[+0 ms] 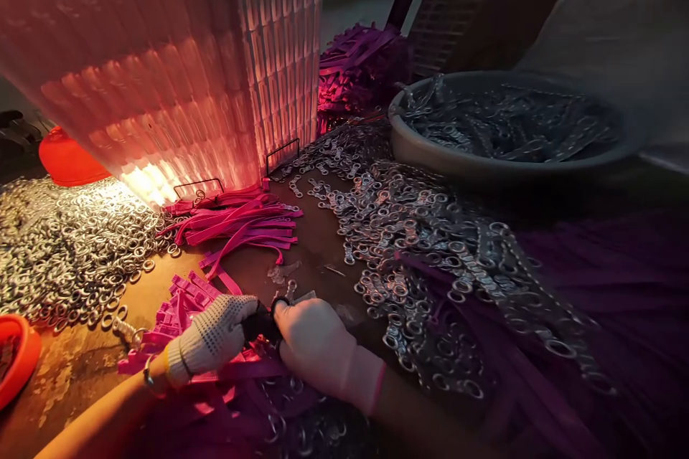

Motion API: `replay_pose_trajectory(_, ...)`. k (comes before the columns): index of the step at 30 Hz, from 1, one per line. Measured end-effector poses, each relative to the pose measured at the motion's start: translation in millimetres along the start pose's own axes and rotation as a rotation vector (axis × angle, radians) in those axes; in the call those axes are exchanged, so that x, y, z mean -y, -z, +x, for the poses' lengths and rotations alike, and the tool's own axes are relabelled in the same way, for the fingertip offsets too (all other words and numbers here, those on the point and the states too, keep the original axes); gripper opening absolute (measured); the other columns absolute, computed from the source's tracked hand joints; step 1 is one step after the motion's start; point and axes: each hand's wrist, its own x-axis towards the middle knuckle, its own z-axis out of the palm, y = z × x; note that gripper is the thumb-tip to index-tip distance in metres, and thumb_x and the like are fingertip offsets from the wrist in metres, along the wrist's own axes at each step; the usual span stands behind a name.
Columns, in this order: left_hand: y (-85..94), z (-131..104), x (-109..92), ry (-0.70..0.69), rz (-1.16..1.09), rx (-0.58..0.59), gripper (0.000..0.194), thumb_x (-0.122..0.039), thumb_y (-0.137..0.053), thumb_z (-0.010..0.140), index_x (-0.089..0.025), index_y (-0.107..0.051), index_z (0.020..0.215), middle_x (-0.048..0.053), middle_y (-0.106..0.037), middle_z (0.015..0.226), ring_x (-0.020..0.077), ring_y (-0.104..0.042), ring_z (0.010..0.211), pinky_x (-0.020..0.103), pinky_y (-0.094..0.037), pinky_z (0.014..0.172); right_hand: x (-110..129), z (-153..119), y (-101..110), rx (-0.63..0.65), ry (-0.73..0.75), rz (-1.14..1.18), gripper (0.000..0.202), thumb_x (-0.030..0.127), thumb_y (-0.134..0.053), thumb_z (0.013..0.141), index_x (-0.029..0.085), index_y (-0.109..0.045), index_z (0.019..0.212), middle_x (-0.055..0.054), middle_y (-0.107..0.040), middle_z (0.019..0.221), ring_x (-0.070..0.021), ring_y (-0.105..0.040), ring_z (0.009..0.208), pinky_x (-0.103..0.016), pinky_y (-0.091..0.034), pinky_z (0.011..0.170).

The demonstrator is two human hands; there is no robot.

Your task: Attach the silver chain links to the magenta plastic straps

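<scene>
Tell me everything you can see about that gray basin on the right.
The basin is wide, round and gray, with a smooth rim; it may be plastic, though the dim light leaves that unsure. It sits upright at the right, its right end blurred. Jumbled shiny strips, metal by their look, fill it nearly to the rim. A heap of metal clips spreads up to its near left side. Neither the left hand nor the right hand touches it.

And here's our gloved left hand (212, 333) curled, our right hand (316, 338) bunched just beside its fingers, forearms (102, 405) behind!
</scene>
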Motion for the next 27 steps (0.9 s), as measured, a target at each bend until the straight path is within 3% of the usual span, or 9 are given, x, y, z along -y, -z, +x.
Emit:
replay_pose_trajectory(3,30.6,-8.2,0.0,-0.07,0.382,-0.054,0.013,-0.017,-0.057,0.081,-0.017,-0.067,0.073,0.002,-0.064,0.069,0.0126,-0.05,0.06,0.023,-0.037,0.057,-1.5,-0.8,8.6,0.026,-0.05,-0.013,0.019,0.016,-0.053,0.076,0.016,-0.063,0.092,-0.01,-0.073,0.079,-0.0256,-0.07,0.074,-0.029,-0.035,0.056)
replay_pose_trajectory(7,58.6,-24.9,18.9,-0.028,0.387,-0.168,0.025,-0.023,-0.058,0.081,-0.019,-0.072,0.102,0.005,-0.073,0.095,0.0178,-0.063,0.078,0.026,-0.049,0.07,-30.1,4.1,26.5,0.119,-0.069,0.005,0.017,0.029,-0.054,0.084,0.019,-0.066,0.09,-0.009,-0.074,0.088,-0.024,-0.07,0.082,-0.028,-0.038,0.06)
replay_pose_trajectory(10,49.0,-33.5,24.2,0.06,0.076,-0.291,0.033,-0.032,-0.061,0.083,-0.016,-0.068,0.11,0.007,-0.072,0.092,0.0109,-0.055,0.056,0.021,-0.042,0.05,-69.7,16.1,28.5,-0.002,-0.308,-0.145,0.02,0.025,-0.051,0.088,0.019,-0.067,0.098,-0.01,-0.072,0.095,-0.0234,-0.069,0.089,-0.028,-0.042,0.066)
replay_pose_trajectory(13,26.1,-32.2,13.1,0.172,-0.498,-0.2,0.042,-0.048,-0.061,0.085,-0.011,-0.069,0.103,0.008,-0.069,0.082,0.0029,-0.038,0.04,0.017,-0.024,0.037,-100.8,31.2,15.8,-0.039,-0.533,-0.317,0.026,0.015,-0.046,0.089,0.01,-0.068,0.102,-0.019,-0.069,0.096,-0.0309,-0.069,0.091,-0.033,-0.046,0.067)
replay_pose_trajectory(15,15.8,-27.8,3.2,0.244,-0.863,-0.075,0.051,-0.054,-0.061,0.084,-0.01,-0.068,0.108,0.013,-0.069,0.094,0.0076,-0.054,0.053,0.017,-0.032,0.041,-109.8,36.7,3.9,-0.024,-0.53,-0.369,0.032,0.007,-0.041,0.089,0.005,-0.071,0.098,-0.025,-0.066,0.099,-0.0343,-0.068,0.092,-0.035,-0.047,0.066)
replay_pose_trajectory(17,11.7,-24.1,-2.3,0.278,-1.077,0.016,0.05,-0.047,-0.065,0.083,-0.009,-0.067,0.115,0.017,-0.068,0.106,0.0163,-0.065,0.077,0.02,-0.045,0.052,-112.8,36.3,-6.4,-0.006,-0.501,-0.401,0.037,0.003,-0.036,0.089,0.003,-0.072,0.095,-0.027,-0.065,0.098,-0.035,-0.068,0.093,-0.036,-0.047,0.066)
replay_pose_trajectory(19,11.1,-23.0,-0.9,0.264,-1.108,0.043,0.043,-0.03,-0.069,0.079,-0.008,-0.066,0.116,0.016,-0.067,0.107,0.0175,-0.066,0.083,0.02,-0.049,0.058,-115.0,32.5,-13.0,0.015,-0.49,-0.439,0.038,0.002,-0.035,0.089,0.004,-0.073,0.093,-0.025,-0.065,0.095,-0.0345,-0.068,0.092,-0.035,-0.048,0.066)
replay_pose_trajectory(22,9.7,-25.5,10.2,0.231,-1.018,0.016,0.04,-0.014,-0.07,0.075,-0.009,-0.066,0.114,0.013,-0.068,0.1,0.0123,-0.065,0.072,0.016,-0.042,0.05,-122.2,29.2,-15.8,0.028,-0.52,-0.472,0.034,0.003,-0.039,0.087,0.006,-0.071,0.094,-0.022,-0.064,0.093,-0.0319,-0.07,0.084,-0.034,-0.048,0.063)
replay_pose_trajectory(27,1.1,-31.0,21.0,0.123,-0.798,-0.121,0.027,-0.036,-0.064,0.086,-0.012,-0.063,0.1,0.01,-0.069,0.086,0.0084,-0.058,0.053,0.016,-0.035,0.041,-133.8,31.0,-12.1,0.037,-0.535,-0.418,0.034,0.003,-0.038,0.085,0.009,-0.07,0.094,-0.018,-0.065,0.085,-0.0303,-0.069,0.075,-0.034,-0.045,0.058)
